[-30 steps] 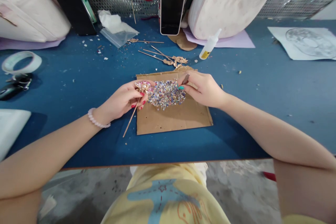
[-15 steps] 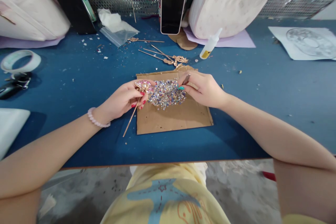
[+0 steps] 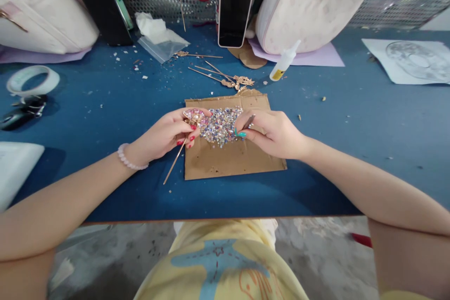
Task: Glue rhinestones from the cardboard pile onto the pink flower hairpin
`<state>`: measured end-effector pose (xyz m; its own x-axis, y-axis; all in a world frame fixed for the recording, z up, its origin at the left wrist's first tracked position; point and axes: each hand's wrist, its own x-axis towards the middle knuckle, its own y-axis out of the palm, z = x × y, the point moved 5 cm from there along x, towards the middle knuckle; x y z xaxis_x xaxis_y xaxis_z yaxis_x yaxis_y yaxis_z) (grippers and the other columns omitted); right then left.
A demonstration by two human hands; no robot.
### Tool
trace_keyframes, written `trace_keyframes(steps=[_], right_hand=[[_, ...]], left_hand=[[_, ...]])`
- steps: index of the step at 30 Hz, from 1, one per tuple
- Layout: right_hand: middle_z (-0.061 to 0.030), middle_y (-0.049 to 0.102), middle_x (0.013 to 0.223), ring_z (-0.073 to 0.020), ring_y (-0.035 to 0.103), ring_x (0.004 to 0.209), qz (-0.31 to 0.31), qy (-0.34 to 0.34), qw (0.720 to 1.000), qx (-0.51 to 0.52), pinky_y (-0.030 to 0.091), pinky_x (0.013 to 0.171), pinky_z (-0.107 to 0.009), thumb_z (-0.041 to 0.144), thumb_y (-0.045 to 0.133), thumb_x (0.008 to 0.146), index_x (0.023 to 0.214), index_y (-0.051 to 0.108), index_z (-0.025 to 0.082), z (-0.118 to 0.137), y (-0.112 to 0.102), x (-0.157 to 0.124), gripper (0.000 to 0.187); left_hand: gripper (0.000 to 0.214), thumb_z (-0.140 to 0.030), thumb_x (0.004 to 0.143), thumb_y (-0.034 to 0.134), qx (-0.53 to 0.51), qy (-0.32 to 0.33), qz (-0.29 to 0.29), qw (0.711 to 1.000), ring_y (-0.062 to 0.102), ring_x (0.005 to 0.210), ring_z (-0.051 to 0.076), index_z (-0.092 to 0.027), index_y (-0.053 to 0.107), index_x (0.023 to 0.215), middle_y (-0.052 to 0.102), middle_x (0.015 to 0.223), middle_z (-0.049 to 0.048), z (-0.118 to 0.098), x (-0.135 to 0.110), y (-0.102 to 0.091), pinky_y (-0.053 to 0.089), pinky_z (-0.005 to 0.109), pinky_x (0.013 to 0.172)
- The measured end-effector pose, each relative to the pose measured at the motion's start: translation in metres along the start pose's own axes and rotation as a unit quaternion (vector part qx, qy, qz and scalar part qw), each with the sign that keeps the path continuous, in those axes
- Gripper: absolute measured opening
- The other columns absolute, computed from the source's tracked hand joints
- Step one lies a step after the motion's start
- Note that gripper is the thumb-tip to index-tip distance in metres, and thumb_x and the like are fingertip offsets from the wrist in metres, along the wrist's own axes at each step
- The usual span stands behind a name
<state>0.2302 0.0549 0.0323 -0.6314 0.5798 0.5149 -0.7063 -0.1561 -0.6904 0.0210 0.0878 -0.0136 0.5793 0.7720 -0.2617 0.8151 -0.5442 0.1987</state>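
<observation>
My left hand is closed on a gold hair stick, its flower-like head set with pink stones and a pale bead. The pin points down toward the table's front edge. In my right hand the fingers pinch slim metal tweezers; their tips are hidden by the fingers. Between the hands, a pile of small multicoloured rhinestones lies on a piece of brown cardboard. My right fingertips are at the right side of the pile.
Behind the cardboard lie several gold hair sticks and a small glue bottle. A phone and a pale handbag stand at the back. To the left are a tape roll and a black object. A printed sheet lies right.
My right hand has moved down and slightly left along the rhinestone pile with the tweezers. My left hand stays nearly still with the hair stick. The whole view has shifted slightly.
</observation>
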Motion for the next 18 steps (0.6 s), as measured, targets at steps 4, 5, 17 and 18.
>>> trace_keyframes(steps=[4,5,17,18], right_hand=[[-0.0048,0.066,0.084,-0.0167,0.064,0.081,0.026,-0.016,0.999,0.020,0.053,0.075,-0.031,0.021,0.045,0.105,0.092,0.056,0.019,0.008,0.005,0.000,0.017],[-0.0044,0.065,0.083,-0.0166,0.064,0.080,0.029,-0.020,0.999,0.017,0.054,0.075,-0.031,0.021,0.044,0.105,0.092,0.056,0.019,0.010,0.006,0.000,0.018],[-0.0043,0.064,0.081,-0.0165,0.062,0.078,0.054,-0.039,0.998,0.004,0.052,0.074,-0.030,0.014,0.046,0.102,0.091,0.055,0.019,0.011,0.012,0.000,0.015],[-0.0042,0.064,0.081,-0.0168,0.062,0.077,0.056,-0.040,0.998,0.006,0.052,0.075,-0.031,0.015,0.045,0.103,0.092,0.054,0.019,0.011,0.012,-0.001,0.015]], left_hand=[[0.049,-0.009,0.074,0.054,-0.012,-0.017,0.030,0.999,0.035,0.042,0.008,-0.013,0.066,0.122,0.045,0.049,-0.0089,0.001,-0.007,0.010,0.038,0.023,0.048],[0.046,-0.009,0.076,0.055,-0.015,-0.020,0.044,0.999,0.036,0.043,0.008,-0.013,0.066,0.121,0.045,0.049,-0.0090,0.001,-0.008,0.013,0.037,0.023,0.048],[0.046,-0.011,0.079,0.055,0.001,-0.019,0.070,0.997,0.039,0.044,0.009,-0.012,0.066,0.124,0.044,0.051,-0.0093,0.005,-0.010,0.015,0.035,0.023,0.048],[0.047,-0.011,0.079,0.055,0.004,-0.019,0.069,0.997,0.039,0.044,0.009,-0.012,0.066,0.124,0.043,0.051,-0.0092,0.005,-0.010,0.015,0.035,0.024,0.048]])
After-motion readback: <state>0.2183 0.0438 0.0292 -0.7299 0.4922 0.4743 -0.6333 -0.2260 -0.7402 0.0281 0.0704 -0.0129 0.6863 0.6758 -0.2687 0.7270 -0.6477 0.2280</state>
